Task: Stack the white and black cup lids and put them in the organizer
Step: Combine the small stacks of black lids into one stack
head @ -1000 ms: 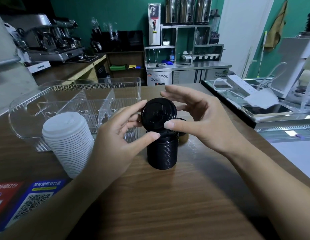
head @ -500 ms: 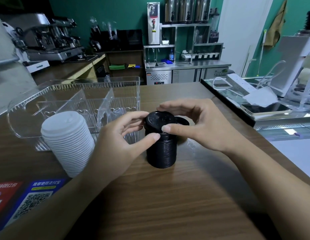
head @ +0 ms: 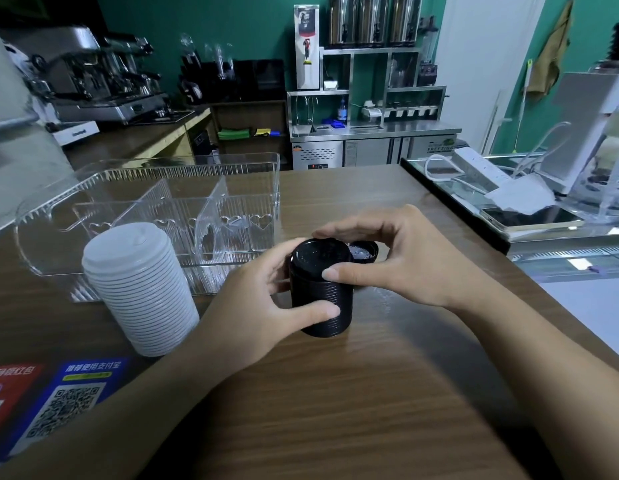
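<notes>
A stack of black cup lids (head: 321,299) stands on the wooden counter in the middle. My left hand (head: 252,306) grips its side, thumb low on the front and fingers round the left. My right hand (head: 398,261) arches over the top, thumb pressing the upper rim and fingers curled over the top lid. Behind the stack, one loose black lid (head: 363,251) lies on the counter, partly hidden. A tall stack of white cup lids (head: 141,289) stands to the left. The clear plastic organizer (head: 162,188) with dividers sits behind it.
QR-code stickers (head: 62,403) lie on the counter at the near left. A glass display edge (head: 450,202) with a phone, power strip and cables runs along the right. An espresso machine (head: 93,77) and steel shelves stand far behind.
The black lid held tilted above the stack has come down onto it. My left hand slid lower round the stack's side; my right hand now sits over the top.
</notes>
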Demonstrator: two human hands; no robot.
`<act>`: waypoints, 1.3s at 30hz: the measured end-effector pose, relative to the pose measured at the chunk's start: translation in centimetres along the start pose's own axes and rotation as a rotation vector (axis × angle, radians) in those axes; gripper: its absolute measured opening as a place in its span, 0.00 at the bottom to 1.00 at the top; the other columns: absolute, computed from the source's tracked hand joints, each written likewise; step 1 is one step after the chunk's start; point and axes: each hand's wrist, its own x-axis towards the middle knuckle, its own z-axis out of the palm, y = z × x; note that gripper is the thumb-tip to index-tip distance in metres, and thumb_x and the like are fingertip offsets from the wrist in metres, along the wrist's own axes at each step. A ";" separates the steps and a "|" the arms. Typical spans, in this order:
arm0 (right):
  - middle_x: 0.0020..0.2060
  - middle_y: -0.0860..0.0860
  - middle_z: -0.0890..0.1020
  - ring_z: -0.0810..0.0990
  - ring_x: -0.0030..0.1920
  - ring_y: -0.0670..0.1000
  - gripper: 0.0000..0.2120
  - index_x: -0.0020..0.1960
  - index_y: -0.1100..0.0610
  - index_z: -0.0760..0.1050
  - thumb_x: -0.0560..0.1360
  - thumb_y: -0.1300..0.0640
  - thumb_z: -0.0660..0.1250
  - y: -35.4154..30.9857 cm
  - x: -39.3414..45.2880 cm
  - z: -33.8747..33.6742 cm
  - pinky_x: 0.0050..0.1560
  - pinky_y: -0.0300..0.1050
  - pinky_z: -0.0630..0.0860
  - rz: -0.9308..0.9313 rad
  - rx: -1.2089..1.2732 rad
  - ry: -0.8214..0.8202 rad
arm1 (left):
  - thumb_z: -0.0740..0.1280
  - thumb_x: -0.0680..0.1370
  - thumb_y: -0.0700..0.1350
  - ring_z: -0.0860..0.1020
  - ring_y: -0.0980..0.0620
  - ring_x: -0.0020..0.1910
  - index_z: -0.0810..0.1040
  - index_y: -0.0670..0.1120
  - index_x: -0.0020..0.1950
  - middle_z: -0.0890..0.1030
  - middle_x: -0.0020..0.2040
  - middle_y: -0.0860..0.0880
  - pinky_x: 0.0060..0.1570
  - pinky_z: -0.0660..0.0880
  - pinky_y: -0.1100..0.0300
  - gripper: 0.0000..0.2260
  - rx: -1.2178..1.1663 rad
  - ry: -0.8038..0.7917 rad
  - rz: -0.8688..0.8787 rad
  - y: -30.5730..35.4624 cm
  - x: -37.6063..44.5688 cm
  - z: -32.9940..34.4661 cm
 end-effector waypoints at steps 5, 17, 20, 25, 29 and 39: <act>0.60 0.43 0.90 0.87 0.65 0.43 0.21 0.68 0.54 0.86 0.76 0.59 0.83 0.2 -0.1 0.3 0.73 0.48 0.80 0.005 0.010 -0.027 | 0.87 0.74 0.44 0.85 0.63 0.68 0.78 0.62 0.76 0.87 0.67 0.65 0.71 0.81 0.58 0.35 -0.062 -0.020 -0.036 -0.3 0.2 0.3; 0.67 0.50 0.88 0.84 0.71 0.50 0.28 0.73 0.60 0.81 0.75 0.67 0.82 1.9 0.2 0.2 0.75 0.51 0.79 0.015 0.247 -0.117 | 0.85 0.77 0.52 0.78 0.68 0.74 0.65 0.66 0.87 0.78 0.74 0.75 0.78 0.76 0.52 0.44 0.044 -0.055 -0.027 -0.2 0.0 -0.1; 0.68 0.49 0.87 0.84 0.72 0.49 0.27 0.73 0.59 0.82 0.75 0.59 0.81 2.1 0.5 -0.3 0.75 0.50 0.79 0.034 0.261 -0.056 | 0.84 0.77 0.57 0.74 0.68 0.78 0.61 0.70 0.88 0.74 0.79 0.72 0.81 0.74 0.51 0.46 0.094 -0.050 -0.009 -0.2 -0.1 -0.2; 0.52 0.43 0.90 0.87 0.53 0.43 0.14 0.61 0.52 0.89 0.78 0.47 0.80 5.3 1.1 -1.4 0.62 0.52 0.84 0.086 -0.336 0.172 | 0.80 0.78 0.61 0.71 0.69 0.81 0.65 0.68 0.87 0.74 0.82 0.68 0.82 0.72 0.54 0.40 0.083 -0.043 0.020 0.1 -0.1 -0.4; 0.51 0.45 0.86 0.83 0.51 0.49 0.15 0.58 0.51 0.90 0.74 0.46 0.84 7.5 0.9 -1.0 0.59 0.53 0.80 0.111 -0.577 0.018 | 0.75 0.80 0.64 0.75 0.68 0.78 0.68 0.64 0.87 0.78 0.78 0.68 0.80 0.75 0.53 0.36 0.067 -0.045 0.020 0.2 -0.1 -0.4; 0.49 0.45 0.84 0.78 0.56 0.55 0.02 0.49 0.47 0.86 0.79 0.52 0.78 7.8 1.2 0.6 0.57 0.51 0.64 0.087 -0.781 -0.005 | 0.78 0.80 0.60 0.78 0.65 0.76 0.72 0.63 0.84 0.81 0.75 0.68 0.78 0.78 0.51 0.32 0.073 -0.028 0.028 0.0 0.0 -0.6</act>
